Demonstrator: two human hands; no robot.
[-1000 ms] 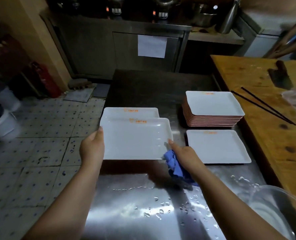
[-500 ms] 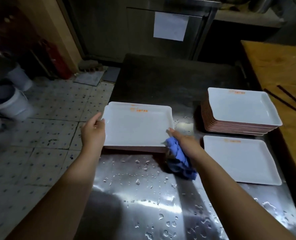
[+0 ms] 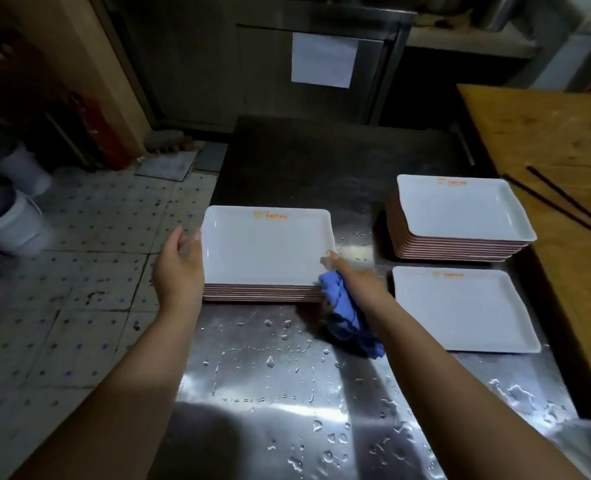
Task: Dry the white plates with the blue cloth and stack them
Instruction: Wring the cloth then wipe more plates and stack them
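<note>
A white rectangular plate (image 3: 266, 251) lies on top of a stack of several plates at the left of the wet steel table (image 3: 270, 393). My left hand (image 3: 180, 268) is beside the stack's left edge, fingers straight and just off the rim. My right hand (image 3: 360, 285) grips the blue cloth (image 3: 346, 317) at the stack's near right corner, with one fingertip touching the top plate. A second, taller plate stack (image 3: 460, 209) stands at the back right. A single white plate (image 3: 460, 310) lies flat in front of it.
Water drops cover the near part of the steel table. A wooden board (image 3: 546, 133) with dark chopsticks (image 3: 564, 209) runs along the right side. The table's left edge drops to a tiled floor (image 3: 79, 271) with white buckets (image 3: 13, 223).
The plate held in both hands came down onto the left stack. My left hand has let go of its edge and opened; my right hand stays at the corner with the cloth.
</note>
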